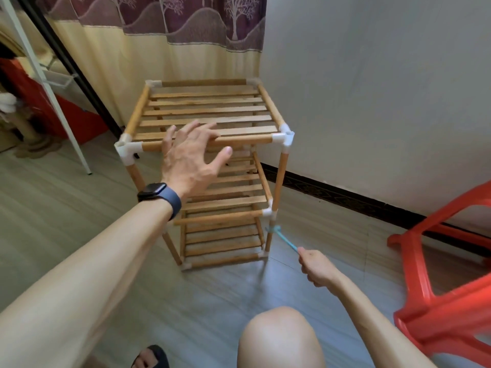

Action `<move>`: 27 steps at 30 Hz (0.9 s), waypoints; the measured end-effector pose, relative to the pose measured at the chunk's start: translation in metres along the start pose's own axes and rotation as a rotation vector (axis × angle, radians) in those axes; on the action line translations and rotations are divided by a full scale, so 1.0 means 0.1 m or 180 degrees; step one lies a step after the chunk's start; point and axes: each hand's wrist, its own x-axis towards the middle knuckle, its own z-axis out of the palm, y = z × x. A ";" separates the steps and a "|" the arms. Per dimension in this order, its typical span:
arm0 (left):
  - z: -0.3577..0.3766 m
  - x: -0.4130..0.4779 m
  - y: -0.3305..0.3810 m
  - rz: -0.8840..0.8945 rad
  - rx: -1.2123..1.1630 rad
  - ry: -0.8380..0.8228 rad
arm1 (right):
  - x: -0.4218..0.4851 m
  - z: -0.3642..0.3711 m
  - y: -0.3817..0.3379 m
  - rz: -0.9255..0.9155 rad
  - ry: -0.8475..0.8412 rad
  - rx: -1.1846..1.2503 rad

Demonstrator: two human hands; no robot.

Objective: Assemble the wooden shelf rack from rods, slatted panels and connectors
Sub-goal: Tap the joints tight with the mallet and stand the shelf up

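Now, left hand (188, 160): fingers spread open at rack (210, 102) top.
Right hand (317, 268): blue tool (288, 241) gripped, head at rack's lower post.
Risk: unbraced rack may be tipped by tapping.

Grey wood-grain floor (66, 197); plain pale wall (372, 88) at right, with a dark patterned baseboard (345, 197) along its foot. Cream curtain (148, 57) with purple tree-print top behind. White metal frame (53, 102) at left, red plastic stool (438, 314) at right.

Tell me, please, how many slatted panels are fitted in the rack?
3: top panel, uppermost; middle panel, partly behind the left hand; bottom panel, near the floor. No others show.
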 end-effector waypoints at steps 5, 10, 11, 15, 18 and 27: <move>-0.27 -0.07 -0.40 -0.0119 0.0252 -0.0203 | -0.16 -0.09 0.12 -0.0375 0.0573 -0.1253; -0.22 0.05 0.01 -0.0522 0.0266 -0.0186 | -0.33 -0.06 -0.16 -0.1377 0.1076 -0.0902; -0.15 0.07 0.15 -0.0458 0.0217 -0.0220 | -0.37 -0.05 -0.25 -0.1578 0.1183 -0.0861; 0.09 0.06 0.44 -0.0420 0.0171 -0.0047 | -0.48 0.00 -0.46 -0.2232 0.1905 -0.0269; 0.11 0.07 0.37 -0.0438 0.0082 0.0081 | -0.39 0.11 -0.42 -0.1645 0.1288 -0.1055; 0.13 0.10 0.33 -0.0349 0.0032 0.0180 | -0.26 0.28 -0.37 -0.1766 0.1889 -0.0537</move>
